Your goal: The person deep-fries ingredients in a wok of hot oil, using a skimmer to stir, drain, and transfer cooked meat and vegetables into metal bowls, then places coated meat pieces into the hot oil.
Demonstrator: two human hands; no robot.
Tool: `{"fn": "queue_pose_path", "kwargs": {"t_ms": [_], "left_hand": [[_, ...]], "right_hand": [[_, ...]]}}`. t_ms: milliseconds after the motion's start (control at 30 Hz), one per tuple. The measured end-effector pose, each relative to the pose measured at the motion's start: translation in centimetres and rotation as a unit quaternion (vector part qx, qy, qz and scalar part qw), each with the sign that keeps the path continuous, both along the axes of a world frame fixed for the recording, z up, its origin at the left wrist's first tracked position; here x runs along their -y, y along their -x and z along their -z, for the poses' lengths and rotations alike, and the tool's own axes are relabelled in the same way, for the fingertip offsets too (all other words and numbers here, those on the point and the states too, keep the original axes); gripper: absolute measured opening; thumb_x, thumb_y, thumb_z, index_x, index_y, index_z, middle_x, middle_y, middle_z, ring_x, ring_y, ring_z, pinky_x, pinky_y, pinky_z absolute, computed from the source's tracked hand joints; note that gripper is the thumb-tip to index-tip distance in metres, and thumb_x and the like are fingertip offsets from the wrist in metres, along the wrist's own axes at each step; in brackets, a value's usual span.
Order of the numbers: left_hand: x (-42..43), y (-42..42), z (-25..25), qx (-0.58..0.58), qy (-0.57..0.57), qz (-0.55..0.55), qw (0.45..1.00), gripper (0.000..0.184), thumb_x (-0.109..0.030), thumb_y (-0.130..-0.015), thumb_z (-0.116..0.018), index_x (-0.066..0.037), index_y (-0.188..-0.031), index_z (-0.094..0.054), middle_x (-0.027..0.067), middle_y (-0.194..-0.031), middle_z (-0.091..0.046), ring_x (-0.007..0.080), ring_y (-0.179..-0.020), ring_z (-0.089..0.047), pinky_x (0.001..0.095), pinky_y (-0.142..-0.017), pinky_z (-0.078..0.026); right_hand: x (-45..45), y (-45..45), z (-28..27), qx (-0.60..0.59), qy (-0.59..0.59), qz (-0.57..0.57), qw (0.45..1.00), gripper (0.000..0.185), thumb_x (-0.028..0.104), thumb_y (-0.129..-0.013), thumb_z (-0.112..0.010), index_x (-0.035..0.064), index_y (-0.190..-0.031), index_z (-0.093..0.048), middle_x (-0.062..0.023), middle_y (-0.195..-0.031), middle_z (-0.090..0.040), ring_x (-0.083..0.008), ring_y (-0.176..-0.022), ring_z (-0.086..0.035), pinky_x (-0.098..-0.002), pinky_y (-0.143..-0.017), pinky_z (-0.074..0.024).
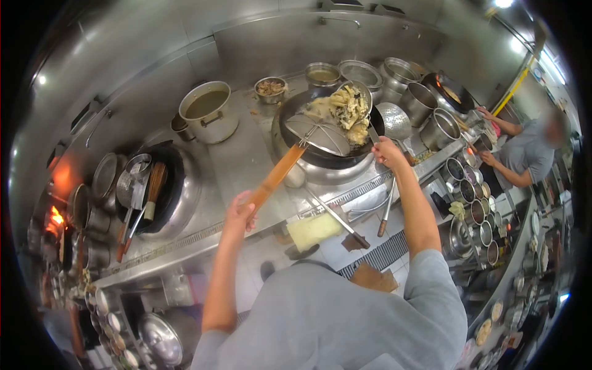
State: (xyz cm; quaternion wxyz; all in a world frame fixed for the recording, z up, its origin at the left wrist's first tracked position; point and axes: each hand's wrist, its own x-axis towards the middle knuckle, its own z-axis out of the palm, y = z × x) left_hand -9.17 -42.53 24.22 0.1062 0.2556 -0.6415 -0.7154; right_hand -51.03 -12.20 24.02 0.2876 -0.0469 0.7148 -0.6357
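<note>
My left hand (240, 213) grips a strainer (318, 135), its mesh at upper centre. My right hand (388, 152) clasps a metal handle (374, 134), lower right of the food (347, 111).

Commercial kitchen; steel counter (242, 166) beyond grip of left hand (239, 213); stockpot (220, 129) farther on; large wok (333, 161) just past right hand (388, 152); flames (57, 217) well left of both; co-worker (533, 151) far right.

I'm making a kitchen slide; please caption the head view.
The left hand holds a wooden-handled strainer over a wok, beside heaped food.
</note>
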Motion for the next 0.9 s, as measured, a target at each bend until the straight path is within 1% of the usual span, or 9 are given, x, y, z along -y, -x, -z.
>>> {"fn": "queue_pose_path", "kwargs": {"t_ms": [200, 533, 600, 667, 733, 800, 833, 867, 900], "left_hand": [[4.6, -0.3, -2.4, -0.017, 0.025, 0.028, 0.999, 0.044, -0.020, -0.090, -0.057, -0.009, -0.131, -0.046, 0.0045, -0.071, -0.058, 0.0084, -0.047, -0.050, 0.0216, -0.041, -0.037], [7.9, 0.6, 2.3, -0.029, 0.004, 0.065, 0.997, 0.038, -0.018, -0.091, -0.054, -0.012, -0.129, -0.048, 0.0033, -0.075, -0.057, 0.0089, -0.051, -0.051, 0.0222, -0.044, -0.039], [8.0, 0.9, 3.1, -0.029, 0.005, 0.049, 0.998, 0.037, -0.017, -0.092, -0.054, -0.012, -0.128, -0.049, 0.0036, -0.076, -0.057, 0.0091, -0.052, -0.052, 0.0223, -0.045, -0.040], [8.1, 1.0, 3.2, -0.035, 0.006, 0.029, 0.999, 0.037, -0.017, -0.091, -0.054, -0.012, -0.127, -0.049, 0.0041, -0.079, -0.057, 0.0094, -0.053, -0.052, 0.0225, -0.046, -0.040], [8.3, 1.3, 2.8, -0.035, 0.016, 0.020, 0.999, 0.037, -0.015, -0.091, -0.054, -0.010, -0.127, -0.049, 0.0046, -0.076, -0.057, 0.0090, -0.052, -0.052, 0.0222, -0.044, -0.040], [8.4, 1.3, 1.7, -0.034, 0.024, 0.005, 0.999, 0.037, -0.013, -0.091, -0.054, -0.008, -0.127, -0.048, 0.0050, -0.074, -0.058, 0.0086, -0.051, -0.052, 0.0219, -0.043, -0.040], [8.5, 1.2, 0.4, -0.035, 0.030, 0.000, 0.999, 0.036, -0.013, -0.091, -0.054, -0.009, -0.127, -0.048, 0.0051, -0.074, -0.058, 0.0087, -0.051, -0.051, 0.0219, -0.043, -0.040], [8.6, 1.1, -0.8, -0.036, 0.037, -0.005, 0.999, 0.036, -0.014, -0.091, -0.054, -0.009, -0.127, -0.049, 0.0051, -0.074, -0.058, 0.0087, -0.051, -0.051, 0.0219, -0.043, -0.040], [8.7, 1.0, -1.9, -0.036, 0.041, -0.009, 0.998, 0.036, -0.014, -0.091, -0.054, -0.009, -0.127, -0.049, 0.0051, -0.074, -0.058, 0.0087, -0.051, -0.051, 0.0219, -0.043, -0.040]], "right_hand": [[5.3, -4.2, -1.4, -0.122, -0.104, 0.117, 0.980, 0.039, 0.004, -0.088, -0.041, 0.0050, -0.127, -0.038, -0.0045, -0.066, -0.048, -0.0115, -0.040, -0.038, -0.0280, -0.033, -0.0293], [7.2, -7.7, -3.1, -0.069, -0.038, 0.110, 0.991, 0.036, 0.005, -0.090, -0.043, 0.0080, -0.126, -0.041, -0.0031, -0.064, -0.049, -0.0098, -0.040, -0.038, -0.0262, -0.031, -0.0283], [6.4, -7.0, -1.9, -0.121, -0.065, 0.124, 0.983, 0.031, 0.004, -0.088, -0.041, 0.0055, -0.119, -0.044, -0.0111, -0.068, -0.054, -0.0151, -0.041, -0.047, -0.0321, -0.031, -0.0354], [6.1, -7.9, -1.9, -0.331, -0.364, 0.168, 0.854, 0.032, 0.003, -0.084, -0.040, 0.0028, -0.117, -0.044, -0.0197, -0.075, -0.060, -0.0241, -0.050, -0.060, -0.0384, -0.035, -0.0427], [5.4, -7.8, -1.6, -0.306, -0.374, 0.174, 0.858, 0.029, 0.002, -0.082, -0.039, -0.0009, -0.111, -0.045, -0.0267, -0.082, -0.061, -0.0319, -0.060, -0.066, -0.0430, -0.040, -0.0474], [4.4, -7.2, -0.6, -0.195, -0.334, 0.156, 0.909, 0.023, 0.003, -0.083, -0.041, -0.0028, -0.105, -0.045, -0.0220, -0.074, -0.059, -0.0270, -0.054, -0.062, -0.0384, -0.038, -0.0450], [4.3, -7.3, -0.4, -0.121, -0.192, 0.160, 0.961, 0.013, 0.004, -0.086, -0.041, -0.0039, -0.095, -0.045, -0.0141, -0.066, -0.054, -0.0182, -0.044, -0.052, -0.0314, -0.035, -0.0392], [4.2, -6.0, 0.6, -0.122, -0.188, 0.155, 0.962, 0.013, 0.004, -0.086, -0.041, -0.0039, -0.095, -0.045, -0.0141, -0.066, -0.054, -0.0182, -0.044, -0.052, -0.0314, -0.035, -0.0392], [4.0, -4.4, 2.1, 0.010, -0.084, 0.136, 0.987, 0.010, 0.004, -0.087, -0.039, -0.0029, -0.091, -0.045, -0.0105, -0.064, -0.051, -0.0145, -0.042, -0.046, -0.0282, -0.034, -0.0359]]}}
